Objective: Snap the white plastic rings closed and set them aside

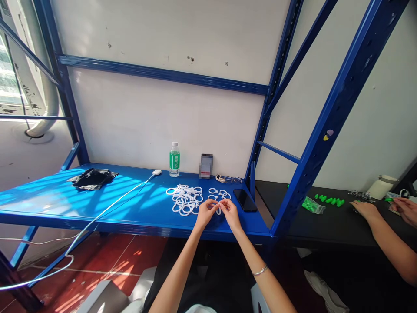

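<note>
My left hand (206,211) and my right hand (230,211) meet over the front of the blue shelf (48,195), both pinching one white plastic ring (218,205) between their fingertips. A pile of several white rings (184,198) lies just behind my left hand. A few separate white rings (219,193) lie behind my right hand. A thin bracelet sits on my right wrist.
A black phone (245,200) lies right of my hands. A green-labelled water bottle (174,159), a small box, glasses, a black bag (92,178) and a white cable (107,208) are on the shelf. Another person's hands (368,209) work on the black table among green pieces (329,200).
</note>
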The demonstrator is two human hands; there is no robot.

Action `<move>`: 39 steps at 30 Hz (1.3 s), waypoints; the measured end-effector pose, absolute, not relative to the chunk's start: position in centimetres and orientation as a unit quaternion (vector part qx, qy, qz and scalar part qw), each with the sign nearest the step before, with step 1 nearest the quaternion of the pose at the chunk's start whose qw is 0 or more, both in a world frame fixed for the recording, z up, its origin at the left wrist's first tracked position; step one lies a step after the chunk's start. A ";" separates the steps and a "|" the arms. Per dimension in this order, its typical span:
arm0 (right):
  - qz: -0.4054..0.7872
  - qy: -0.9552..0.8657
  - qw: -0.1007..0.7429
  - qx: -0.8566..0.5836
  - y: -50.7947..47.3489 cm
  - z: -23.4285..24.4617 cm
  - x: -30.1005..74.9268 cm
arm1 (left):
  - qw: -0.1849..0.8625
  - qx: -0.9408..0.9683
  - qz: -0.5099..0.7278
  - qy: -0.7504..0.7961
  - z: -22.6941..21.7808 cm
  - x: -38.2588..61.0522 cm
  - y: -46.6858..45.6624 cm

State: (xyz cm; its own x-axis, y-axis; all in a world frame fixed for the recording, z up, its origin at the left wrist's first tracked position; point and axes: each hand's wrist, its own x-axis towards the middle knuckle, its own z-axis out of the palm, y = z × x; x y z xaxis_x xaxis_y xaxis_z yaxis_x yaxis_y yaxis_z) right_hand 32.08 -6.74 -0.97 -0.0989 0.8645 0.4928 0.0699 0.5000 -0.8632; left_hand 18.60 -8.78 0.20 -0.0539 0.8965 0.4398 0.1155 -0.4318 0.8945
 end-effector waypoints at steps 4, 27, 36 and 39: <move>0.348 -0.657 0.565 -0.358 -6.8 -0.9 32.0 | 0.327 0.602 0.595 0.420 0.0 18.5 -8.7; 0.344 -0.667 0.557 -0.356 -7.5 -0.1 32.1 | 0.329 0.593 0.608 0.412 0.0 18.4 -8.7; 0.340 -0.655 0.564 -0.371 -7.8 0.1 32.1 | 0.329 0.588 0.601 0.429 -0.1 18.4 -8.7; 0.338 -0.651 0.568 -0.374 -7.8 0.1 32.1 | 0.328 0.580 0.605 0.437 0.1 18.5 -8.9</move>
State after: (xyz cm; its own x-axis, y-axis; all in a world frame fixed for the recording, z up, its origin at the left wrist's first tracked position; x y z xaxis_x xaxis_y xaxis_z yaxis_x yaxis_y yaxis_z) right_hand 32.08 -7.76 0.06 -0.0750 0.8706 0.4863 0.1028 0.4918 -0.8646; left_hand 18.45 -8.86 0.11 -0.1122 0.9032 0.4144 0.1095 -0.4032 0.9085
